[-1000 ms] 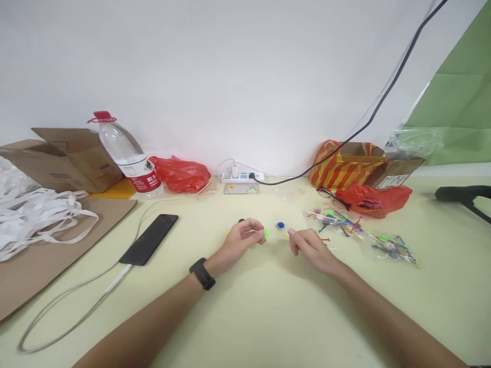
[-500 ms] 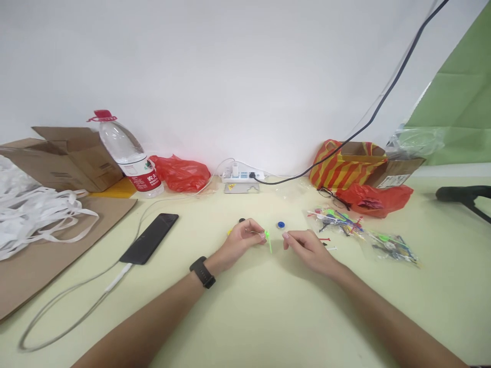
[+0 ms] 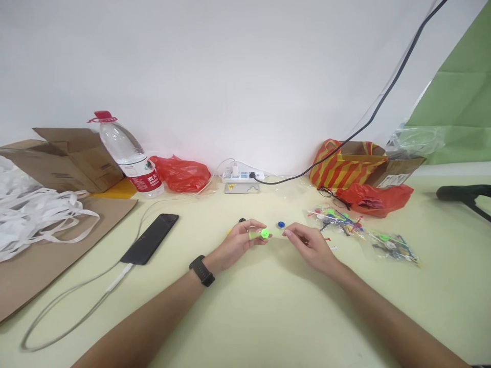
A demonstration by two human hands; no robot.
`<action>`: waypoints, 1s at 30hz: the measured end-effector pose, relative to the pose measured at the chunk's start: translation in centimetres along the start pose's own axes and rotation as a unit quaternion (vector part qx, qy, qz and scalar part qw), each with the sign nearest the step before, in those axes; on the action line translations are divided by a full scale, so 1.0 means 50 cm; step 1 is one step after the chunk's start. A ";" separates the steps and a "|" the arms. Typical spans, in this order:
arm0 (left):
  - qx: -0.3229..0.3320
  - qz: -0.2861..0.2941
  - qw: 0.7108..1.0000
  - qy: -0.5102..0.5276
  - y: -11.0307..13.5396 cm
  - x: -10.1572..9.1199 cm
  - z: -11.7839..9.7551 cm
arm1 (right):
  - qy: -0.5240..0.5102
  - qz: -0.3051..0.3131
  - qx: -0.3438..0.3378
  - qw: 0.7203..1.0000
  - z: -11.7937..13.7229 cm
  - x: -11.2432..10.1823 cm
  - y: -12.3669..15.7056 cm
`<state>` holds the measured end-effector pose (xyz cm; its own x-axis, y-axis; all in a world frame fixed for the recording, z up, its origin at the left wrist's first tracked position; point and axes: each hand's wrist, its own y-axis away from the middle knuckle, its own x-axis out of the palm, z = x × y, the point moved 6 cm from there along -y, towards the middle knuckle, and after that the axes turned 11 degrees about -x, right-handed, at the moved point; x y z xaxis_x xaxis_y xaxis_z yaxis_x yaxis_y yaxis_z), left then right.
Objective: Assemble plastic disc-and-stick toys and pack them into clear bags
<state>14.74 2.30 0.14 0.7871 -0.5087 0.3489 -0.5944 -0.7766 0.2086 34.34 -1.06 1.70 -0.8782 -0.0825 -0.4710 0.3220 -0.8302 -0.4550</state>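
Between the fingers of my left hand [image 3: 240, 241] is a small bright green plastic piece [image 3: 265, 233], its round face turned toward me. A black watch band circles that wrist. My right hand [image 3: 310, 246] is closed in a pinch just to the right, apart from the green piece. Whether anything sits between its fingertips is too small to tell. A blue round piece [image 3: 281, 225] lies on the table beyond the gap between my hands. Behind my left hand a black round piece [image 3: 242, 220] and a bit of yellow show, partly hidden.
Right of my right hand lie small red and white sticks and clear bags of coloured plastic parts [image 3: 337, 222]. A phone [image 3: 150, 239] on a cable is at left, near a large water bottle [image 3: 132, 158]. A power strip [image 3: 242, 177] stands by the wall.
The green piece in my left hand has turned: its stem hung downward before, and now its round face shows. My left fingers have shifted around it. My right hand has barely moved.
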 end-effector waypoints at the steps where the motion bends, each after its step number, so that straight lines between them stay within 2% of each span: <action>1: -0.001 0.003 1.000 0.000 0.000 0.001 0.000 | -0.001 -0.001 -0.001 1.000 0.001 0.000 0.001; 11: -0.003 0.006 1.000 -0.027 0.001 0.004 0.003 | -0.021 0.040 -0.016 0.999 0.007 0.020 0.010; 17: 0.001 -0.013 0.998 -0.059 0.000 0.005 0.002 | -0.025 0.074 0.000 0.997 0.001 0.026 0.012; 21: -0.008 -0.032 0.998 -0.058 -0.002 0.000 0.007 | -0.027 0.071 0.004 0.997 0.003 0.024 0.009; 26: -0.006 -0.050 0.998 -0.049 -0.004 -0.004 0.006 | -0.082 0.025 0.033 0.996 0.009 0.013 0.005; 27: -0.003 -0.052 0.997 -0.049 -0.004 -0.004 0.005 | -0.110 0.035 0.055 0.992 0.004 0.015 0.006; 28: 0.002 -0.055 0.997 -0.050 -0.004 -0.005 0.004 | -0.148 0.071 0.079 0.983 -0.001 0.023 0.009; 30: 0.010 -0.060 0.997 -0.053 -0.004 -0.007 0.002 | -0.243 0.172 0.107 0.949 -0.003 0.044 0.019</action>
<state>14.60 2.60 -0.14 0.8661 -0.4465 0.2245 -0.4919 -0.8411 0.2249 32.77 -1.94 0.12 -0.8102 -0.5702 -0.1363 0.5857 -0.7967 -0.1490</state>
